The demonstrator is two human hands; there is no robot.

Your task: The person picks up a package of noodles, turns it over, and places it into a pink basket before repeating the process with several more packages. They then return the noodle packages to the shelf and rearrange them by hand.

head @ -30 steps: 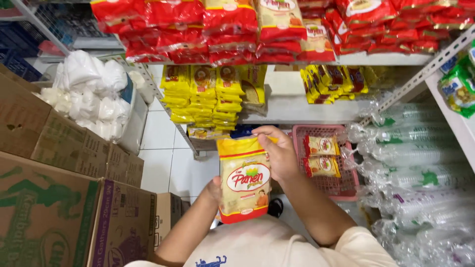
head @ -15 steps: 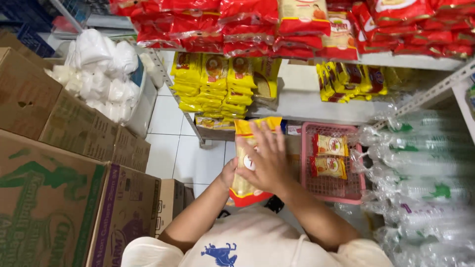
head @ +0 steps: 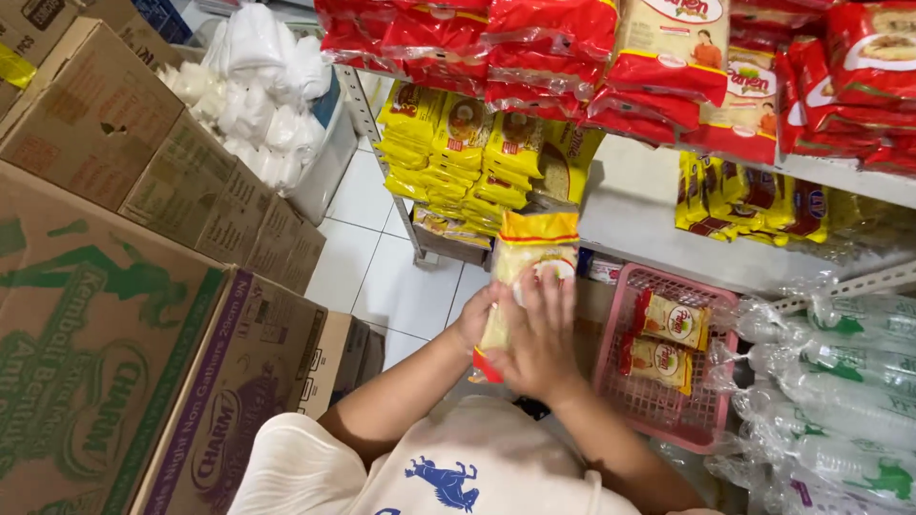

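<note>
I hold a yellow and red food packet (head: 530,250) upright in front of me with both hands. My right hand (head: 537,334) lies flat across its front, fingers spread over the lower half. My left hand (head: 474,319) grips its left edge from behind. The packet is above the floor, just left of a pink plastic basket (head: 668,401) that holds two smaller yellow and red packets (head: 670,320).
Shelves ahead carry stacks of yellow packets (head: 468,143) and red packets (head: 572,38). Large cardboard boxes (head: 143,315) stand on my left, with white bagged goods (head: 262,95) behind them. Clear wrapped bundles (head: 830,381) fill the right side. White floor tiles (head: 382,267) show between.
The packet has dropped lower and turned, and my right hand moved from its top edge to lie flat across its front. The view has tilted down and left.
</note>
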